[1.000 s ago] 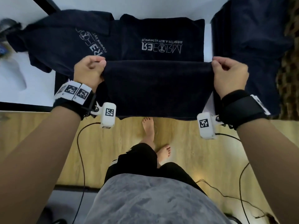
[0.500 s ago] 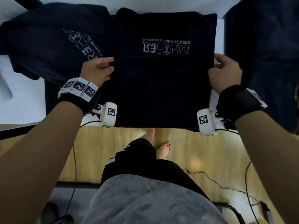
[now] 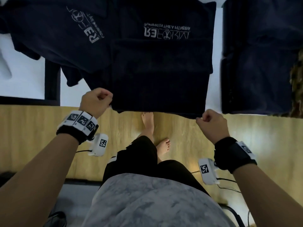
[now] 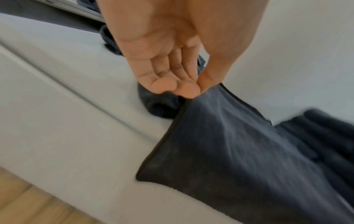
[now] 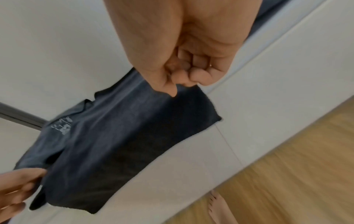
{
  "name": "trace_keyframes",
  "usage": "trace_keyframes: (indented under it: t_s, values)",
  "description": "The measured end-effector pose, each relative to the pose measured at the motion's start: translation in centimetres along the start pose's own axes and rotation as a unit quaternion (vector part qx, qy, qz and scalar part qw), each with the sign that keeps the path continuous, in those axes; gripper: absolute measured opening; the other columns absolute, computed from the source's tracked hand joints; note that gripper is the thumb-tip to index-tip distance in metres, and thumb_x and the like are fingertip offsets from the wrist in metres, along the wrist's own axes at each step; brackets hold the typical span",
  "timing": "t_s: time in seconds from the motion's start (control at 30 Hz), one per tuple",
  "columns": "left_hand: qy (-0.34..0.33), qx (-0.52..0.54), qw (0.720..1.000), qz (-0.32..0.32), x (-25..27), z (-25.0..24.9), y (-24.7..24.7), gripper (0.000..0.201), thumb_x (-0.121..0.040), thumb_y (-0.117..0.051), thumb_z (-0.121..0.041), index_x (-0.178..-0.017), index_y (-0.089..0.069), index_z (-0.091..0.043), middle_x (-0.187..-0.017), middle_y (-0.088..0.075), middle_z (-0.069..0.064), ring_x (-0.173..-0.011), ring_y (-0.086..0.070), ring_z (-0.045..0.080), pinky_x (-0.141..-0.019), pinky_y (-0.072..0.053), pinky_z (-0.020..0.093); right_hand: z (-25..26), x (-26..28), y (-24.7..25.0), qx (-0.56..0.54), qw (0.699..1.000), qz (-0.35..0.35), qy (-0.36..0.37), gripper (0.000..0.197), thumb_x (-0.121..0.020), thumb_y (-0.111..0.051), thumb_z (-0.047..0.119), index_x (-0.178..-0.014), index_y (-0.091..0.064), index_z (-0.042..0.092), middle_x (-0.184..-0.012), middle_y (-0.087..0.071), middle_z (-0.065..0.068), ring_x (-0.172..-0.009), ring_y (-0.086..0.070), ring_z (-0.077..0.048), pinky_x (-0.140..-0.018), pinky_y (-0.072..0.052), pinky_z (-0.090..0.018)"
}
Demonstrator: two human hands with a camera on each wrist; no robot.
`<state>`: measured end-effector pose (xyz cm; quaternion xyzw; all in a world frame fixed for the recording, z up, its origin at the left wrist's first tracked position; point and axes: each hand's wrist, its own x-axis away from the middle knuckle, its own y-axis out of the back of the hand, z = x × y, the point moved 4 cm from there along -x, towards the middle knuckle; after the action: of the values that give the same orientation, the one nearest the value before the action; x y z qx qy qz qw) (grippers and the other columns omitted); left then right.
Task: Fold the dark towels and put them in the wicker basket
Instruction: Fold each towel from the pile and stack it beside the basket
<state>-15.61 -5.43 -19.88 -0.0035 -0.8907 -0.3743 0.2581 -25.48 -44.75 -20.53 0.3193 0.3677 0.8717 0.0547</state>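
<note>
Your left hand [image 3: 95, 102] pinches the near left corner of the dark towel [image 3: 160, 76]; the left wrist view shows the thumb and fingertips [image 4: 188, 89] closed on the towel's hem, with the other fingers curled in above it. Your right hand [image 3: 211, 123] is curled into a loose fist at the near right corner of the same towel. In the right wrist view the thumb tip meets the cloth edge and the fingers are tucked into the palm, but you cannot tell from these pictures whether the cloth is really caught between them.

The towel lies on the white desk [image 3: 24, 76] with its near part folded up over itself, and its near edge hangs a little over the desk's front edge, above the wooden floor [image 3: 180, 128]. White lettering shows upside down on the far part of this towel, just beyond the folded layer.

A second dark towel [image 3: 57, 33] with similar lettering lies crumpled to the left, overlapping the first one's left side. To the right, apart from the held towel, folded dark towels [image 3: 259, 63] are stacked in the wicker basket [image 3: 297, 79], whose woven rim shows at the far right edge.
</note>
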Motion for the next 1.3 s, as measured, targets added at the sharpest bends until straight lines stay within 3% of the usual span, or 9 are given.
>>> trace_keyframes:
  t_s: [0.13,0.23,0.37,0.47,0.8,0.93,1.07,1.2,1.3]
  values:
    - [0.026,-0.025,0.998,0.054,3.1,2.9,-2.6,0.018,-0.088,-0.063,-0.035,-0.074,-0.071,-0.027,-0.072,-0.070,-0.007,-0.066,-0.067,0.008,-0.060,-0.048,0.018,-3.3,1.2,-1.0,-0.025,0.994,0.070,-0.078,0.010,-0.085,-0.068,0.026,-0.088,-0.060,0.021,-0.078,-0.066,0.001,-0.072,-0.065,-0.014,-0.061,-0.044,-0.024]
    - [0.072,-0.022,0.996,0.052,3.5,5.0,-4.0,0.018,-0.090,-0.060,-0.034,-0.077,-0.071,-0.027,-0.074,-0.071,-0.007,-0.057,-0.065,0.003,-0.058,-0.049,0.018,-4.2,1.0,-1.7,-0.083,0.986,0.088,-0.117,0.036,-0.087,-0.067,0.028,-0.121,-0.053,0.022,-0.094,-0.069,-0.002,-0.077,-0.070,-0.014,-0.073,-0.055,-0.030]
    - [0.162,0.017,0.985,0.063,3.2,6.7,-5.8,0.040,-0.092,-0.058,-0.020,-0.132,-0.054,-0.017,-0.098,-0.068,0.004,-0.061,-0.064,0.013,-0.060,-0.052,0.025,-3.8,0.2,-2.5,-0.200,0.966,0.088,-0.142,0.045,-0.088,-0.068,0.023,-0.129,-0.049,0.028,-0.102,-0.068,-0.004,-0.079,-0.072,-0.017,-0.070,-0.054,-0.028]
    - [0.185,0.052,0.977,0.093,3.5,6.5,-6.8,0.060,-0.092,-0.061,-0.016,-0.145,-0.036,-0.023,-0.104,-0.062,0.008,-0.063,-0.063,0.015,-0.064,-0.053,0.029,-3.3,-0.1,-3.4,-0.244,0.953,0.094,-0.151,0.040,-0.087,-0.070,0.020,-0.124,-0.054,0.026,-0.097,-0.069,-0.002,-0.072,-0.070,-0.014,-0.067,-0.054,-0.026]
    - [0.216,0.185,0.956,0.078,4.6,5.9,-7.2,0.032,-0.092,-0.065,-0.022,-0.122,-0.059,-0.016,-0.103,-0.061,0.007,-0.071,-0.060,0.013,-0.073,-0.054,0.029,-3.4,0.6,-4.4,-0.217,0.961,0.077,-0.155,0.013,-0.084,-0.076,0.021,-0.079,-0.064,0.018,-0.071,-0.057,0.000,-0.060,-0.052,-0.012,-0.068,-0.053,-0.026]
    - [0.209,0.172,0.961,0.059,5.2,5.5,-7.2,0.016,-0.093,-0.064,-0.021,-0.106,-0.060,-0.013,-0.098,-0.060,0.009,-0.068,-0.058,0.011,-0.069,-0.054,0.027,-3.8,1.2,-4.5,-0.203,0.962,0.085,-0.162,0.011,-0.084,-0.075,0.025,-0.081,-0.067,0.018,-0.080,-0.061,0.001,-0.071,-0.056,-0.013,-0.076,-0.054,-0.029]
    - [0.196,0.159,0.967,0.043,5.9,5.7,-6.4,0.013,-0.094,-0.060,-0.022,-0.102,-0.059,-0.011,-0.103,-0.062,0.008,-0.082,-0.061,0.015,-0.073,-0.055,0.030,-3.6,1.9,-3.6,-0.232,0.957,0.065,-0.163,0.012,-0.086,-0.073,0.024,-0.080,-0.065,0.017,-0.095,-0.067,-0.004,-0.091,-0.064,-0.018,-0.086,-0.057,-0.034]
    - [0.149,0.105,0.983,0.013,6.5,5.2,-4.1,0.014,-0.091,-0.061,-0.024,-0.085,-0.062,-0.011,-0.095,-0.065,0.009,-0.087,-0.063,0.025,-0.090,-0.055,0.042,-2.7,2.8,-1.3,-0.308,0.938,0.035,-0.158,0.009,-0.090,-0.067,0.016,-0.085,-0.060,0.015,-0.092,-0.073,-0.008,-0.080,-0.074,-0.017,-0.070,-0.057,-0.028]
    - [0.122,0.139,0.983,-0.003,6.8,4.0,-2.1,0.008,-0.090,-0.064,-0.023,-0.086,-0.059,-0.019,-0.090,-0.070,0.008,-0.071,-0.072,0.017,-0.067,-0.059,0.029,-1.3,3.3,0.9,-0.337,0.933,-0.011,-0.129,0.012,-0.089,-0.065,0.012,-0.097,-0.058,0.018,-0.077,-0.073,-0.009,-0.065,-0.073,-0.014,-0.059,-0.053,-0.022]
